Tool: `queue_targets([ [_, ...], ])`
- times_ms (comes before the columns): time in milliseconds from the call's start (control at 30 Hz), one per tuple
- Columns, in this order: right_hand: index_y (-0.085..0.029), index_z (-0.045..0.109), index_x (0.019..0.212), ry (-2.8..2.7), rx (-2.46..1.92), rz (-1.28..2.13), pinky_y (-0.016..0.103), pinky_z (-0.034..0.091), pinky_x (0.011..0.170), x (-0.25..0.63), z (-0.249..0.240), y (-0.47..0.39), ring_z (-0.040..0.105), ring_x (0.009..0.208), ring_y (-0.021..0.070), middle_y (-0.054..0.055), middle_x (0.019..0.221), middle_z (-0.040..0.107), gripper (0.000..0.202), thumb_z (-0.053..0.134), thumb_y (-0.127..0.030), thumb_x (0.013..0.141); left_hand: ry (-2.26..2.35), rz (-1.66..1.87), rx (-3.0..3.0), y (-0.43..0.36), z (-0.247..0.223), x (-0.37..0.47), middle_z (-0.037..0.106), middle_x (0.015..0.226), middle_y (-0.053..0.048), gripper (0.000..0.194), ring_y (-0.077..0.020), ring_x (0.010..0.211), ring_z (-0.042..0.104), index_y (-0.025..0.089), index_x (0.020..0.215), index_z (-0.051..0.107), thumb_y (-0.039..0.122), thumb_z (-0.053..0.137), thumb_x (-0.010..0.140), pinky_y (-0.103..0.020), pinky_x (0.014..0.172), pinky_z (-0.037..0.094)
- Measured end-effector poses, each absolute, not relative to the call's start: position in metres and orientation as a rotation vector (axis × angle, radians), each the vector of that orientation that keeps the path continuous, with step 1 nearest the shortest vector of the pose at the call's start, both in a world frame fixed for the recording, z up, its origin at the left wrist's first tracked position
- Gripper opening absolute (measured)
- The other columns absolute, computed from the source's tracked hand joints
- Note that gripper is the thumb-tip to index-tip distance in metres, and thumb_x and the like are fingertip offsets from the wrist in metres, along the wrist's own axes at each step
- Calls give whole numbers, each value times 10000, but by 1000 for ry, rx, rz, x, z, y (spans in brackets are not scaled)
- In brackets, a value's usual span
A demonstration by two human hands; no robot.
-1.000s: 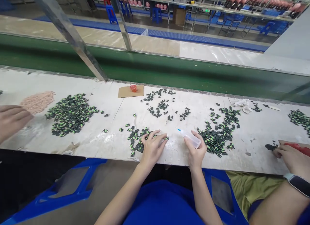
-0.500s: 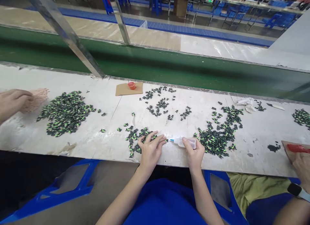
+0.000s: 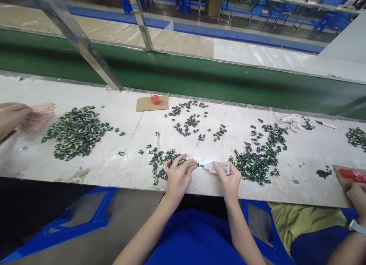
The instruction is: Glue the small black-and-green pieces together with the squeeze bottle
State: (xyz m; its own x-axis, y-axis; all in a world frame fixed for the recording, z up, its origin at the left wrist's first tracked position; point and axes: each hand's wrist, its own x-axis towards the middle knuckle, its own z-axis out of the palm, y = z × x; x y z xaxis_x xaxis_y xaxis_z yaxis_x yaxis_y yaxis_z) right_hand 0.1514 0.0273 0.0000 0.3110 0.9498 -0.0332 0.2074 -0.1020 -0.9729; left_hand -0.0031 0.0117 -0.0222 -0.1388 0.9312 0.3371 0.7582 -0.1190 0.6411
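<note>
Partway, it seems: the left hand's [image 3: 177, 177] pinched grip has a small black-and-green piece [image 3: 197, 164] over the counter [image 3: 117, 170], the right hand's [image 3: 231, 181] is closed around a squeeze bottle [image 3: 225, 167], blue tip [image 3: 201, 166] just beside it, while heaped pieces [image 3: 253, 168] and loose black parts [image 3: 191, 122] lie unheld.

At 9 o'clock, we see a co-worker's hand [image 3: 13, 118] cropped by the edge; at 7, the left hand [image 3: 177, 177] partly hides a pile [image 3: 156, 159]; at 5, we cannot identify its tiny piece [image 3: 197, 164].
</note>
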Motion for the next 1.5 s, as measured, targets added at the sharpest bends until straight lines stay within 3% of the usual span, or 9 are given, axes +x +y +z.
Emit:
queue_targets([
  [1500, -178, 528, 604, -943, -1460, 822, 229, 323, 472, 156, -9, 26, 401, 479, 97, -58, 513, 460, 335, 695, -450, 704, 1986, 1094, 1922, 13, -22, 1, 771, 802, 20, 119, -250, 990, 646, 262, 841, 689, 154, 639, 834, -446, 960, 218],
])
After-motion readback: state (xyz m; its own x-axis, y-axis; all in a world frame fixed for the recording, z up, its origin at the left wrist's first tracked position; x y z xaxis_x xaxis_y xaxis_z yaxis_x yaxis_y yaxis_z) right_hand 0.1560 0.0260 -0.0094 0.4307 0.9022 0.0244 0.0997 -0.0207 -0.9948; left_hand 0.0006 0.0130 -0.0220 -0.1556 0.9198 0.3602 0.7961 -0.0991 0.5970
